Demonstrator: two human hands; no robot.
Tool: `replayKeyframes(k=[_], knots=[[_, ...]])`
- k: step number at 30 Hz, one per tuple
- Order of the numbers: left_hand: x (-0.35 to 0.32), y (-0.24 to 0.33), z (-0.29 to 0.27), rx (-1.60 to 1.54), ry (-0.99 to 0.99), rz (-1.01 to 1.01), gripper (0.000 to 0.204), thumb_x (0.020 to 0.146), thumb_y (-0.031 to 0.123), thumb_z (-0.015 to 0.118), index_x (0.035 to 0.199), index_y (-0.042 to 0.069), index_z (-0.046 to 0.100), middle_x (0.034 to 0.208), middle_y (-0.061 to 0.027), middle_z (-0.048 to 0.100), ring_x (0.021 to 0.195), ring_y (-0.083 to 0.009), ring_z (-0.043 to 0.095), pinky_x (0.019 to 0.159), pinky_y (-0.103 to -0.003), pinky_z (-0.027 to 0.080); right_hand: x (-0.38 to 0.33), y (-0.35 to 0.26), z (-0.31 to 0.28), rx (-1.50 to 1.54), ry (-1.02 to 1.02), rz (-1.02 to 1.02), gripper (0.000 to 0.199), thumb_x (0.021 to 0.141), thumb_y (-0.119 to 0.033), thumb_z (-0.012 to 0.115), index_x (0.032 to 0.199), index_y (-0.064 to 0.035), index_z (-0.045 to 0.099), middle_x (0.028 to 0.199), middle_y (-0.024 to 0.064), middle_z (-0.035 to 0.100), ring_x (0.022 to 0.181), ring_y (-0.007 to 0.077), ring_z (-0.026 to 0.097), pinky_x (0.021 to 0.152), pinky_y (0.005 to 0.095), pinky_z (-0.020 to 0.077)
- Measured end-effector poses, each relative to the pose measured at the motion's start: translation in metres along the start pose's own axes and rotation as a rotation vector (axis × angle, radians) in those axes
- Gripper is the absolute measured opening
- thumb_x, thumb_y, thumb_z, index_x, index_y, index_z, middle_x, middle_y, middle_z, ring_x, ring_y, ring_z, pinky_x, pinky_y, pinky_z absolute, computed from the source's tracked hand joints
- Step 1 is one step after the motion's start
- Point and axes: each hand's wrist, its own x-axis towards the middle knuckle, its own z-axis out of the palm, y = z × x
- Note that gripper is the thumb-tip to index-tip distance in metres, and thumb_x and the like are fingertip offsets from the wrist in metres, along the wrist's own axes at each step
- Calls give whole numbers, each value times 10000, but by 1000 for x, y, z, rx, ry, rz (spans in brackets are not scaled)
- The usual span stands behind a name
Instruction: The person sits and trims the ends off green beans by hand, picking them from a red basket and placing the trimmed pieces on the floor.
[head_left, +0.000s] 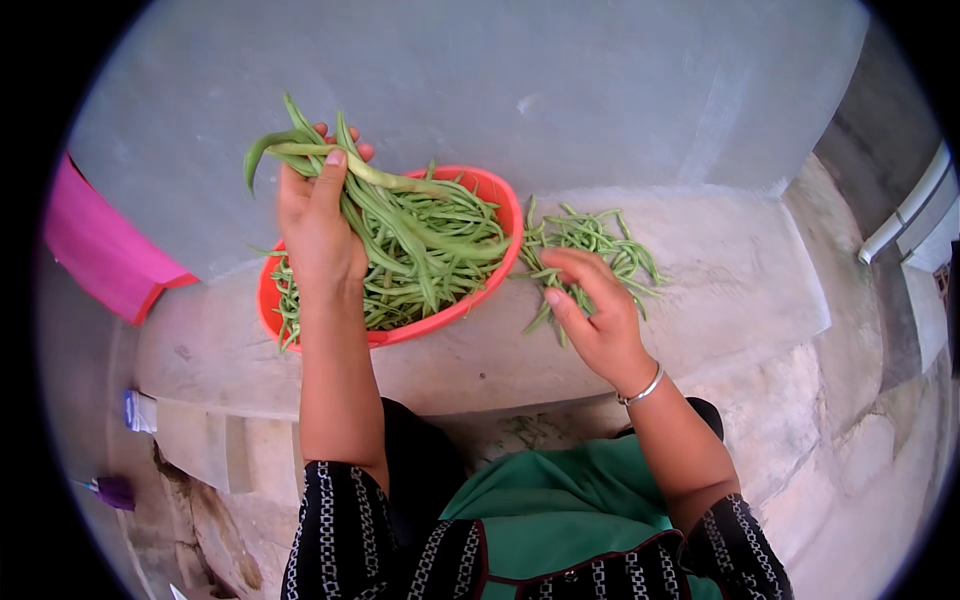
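Note:
A bunch of long green beans (pixel 385 205) is gripped in my left hand (pixel 325 210), raised over the red basin (pixel 508 200). My thumb presses across the stems, and the beans' lower ends trail down to the right. More green beans (pixel 415 300) fill the basin below. Just right of its rim is my right hand (pixel 600 315), with thumb and forefinger apart and nothing seen between them. It hovers over or beside a loose pile of green beans (pixel 590 235); whether it touches them I cannot tell. The other fingers of that hand are partly hidden.
Basin and pile rest on a pale concrete ledge (pixel 720 260) against a grey wall (pixel 600 90). A pink cloth (pixel 105 240) hangs at the left. Bean scraps (pixel 530 430) lie below the ledge's front edge. A white pipe (pixel 905 205) stands at far right.

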Motion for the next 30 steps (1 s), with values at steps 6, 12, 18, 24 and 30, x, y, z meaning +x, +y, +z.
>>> replayKeyframes(k=[6, 12, 18, 24, 30], knots=[[-4, 2, 22, -171, -131, -90, 284, 897, 20, 490, 1177, 26, 441, 1055, -130, 557, 906, -204, 587, 740, -327, 538, 5, 13, -5, -75, 119, -27, 302, 808, -46, 594, 1107, -26, 562, 1093, 141, 585, 1037, 292, 550, 885, 343, 434], [-71, -68, 28, -275, -158, -572, 264, 904, 36, 488, 1168, 48, 492, 1035, -95, 583, 900, -170, 583, 774, -303, 506, 3, 14, 5, -71, -67, 57, 301, 823, -48, 581, 1119, -15, 540, 1092, 141, 581, 1024, 276, 560, 867, 317, 445], [-93, -117, 24, -348, -146, -786, 213, 899, 42, 509, 1110, 61, 525, 1002, -78, 599, 891, -167, 585, 741, -297, 514, -21, 52, 3, 513, -125, 491, 250, 874, -58, 549, 1123, -45, 535, 1030, 54, 606, 939, 142, 580, 779, 288, 478], [-100, -128, 20, -362, -154, -863, 227, 897, 51, 517, 1122, 72, 532, 992, -66, 596, 865, -170, 586, 699, -319, 526, -27, 69, 14, 221, -129, 598, 272, 876, -34, 551, 1148, -26, 537, 968, 17, 614, 881, 81, 561, 748, 232, 456], [-67, -111, -12, -436, -47, -791, 198, 895, 53, 515, 1092, 56, 525, 981, -77, 588, 807, -167, 584, 638, -306, 521, -41, 116, 13, -66, -181, 455, 283, 854, -157, 602, 1105, -32, 567, 901, 57, 632, 820, 130, 584, 743, 277, 467]])
